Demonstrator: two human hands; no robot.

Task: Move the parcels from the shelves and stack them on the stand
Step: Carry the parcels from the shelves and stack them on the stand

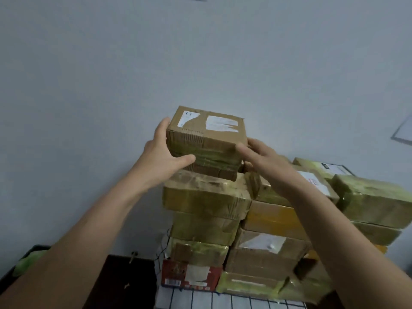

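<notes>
Background: plain pale wall (89, 85), with a sheet of paper (404, 132) far right of the top parcel.

Item: top parcel (207, 139), brown cardboard, banded with yellowish tape. Seated on the crown of the left column (205, 219) of stacked parcels, underside meeting the taped parcel below. Label face up, two torn white labels showing. Long axis running left to right, right end turned slightly away from the camera.

Left hand (162, 157): clasped on the top parcel's near left corner. Thumb laid across the near face, fingers (163, 126) together and reaching up the left side. Bare forearm raised from lower left.

Right hand (265, 159): at the top parcel's near right corner. Fingers (244, 150) straight and loosely spread, index tip touching the edge, other fingertips hidden behind the corner. Bare forearm raised from lower right.

Below the top parcel: red box (189, 275) at the foot of the column, wire-grid stand (200, 299) beneath. Right of and lower than the top parcel: further taped parcels (367, 201). Lower left of the top parcel: dark cabinet (120, 284).
</notes>
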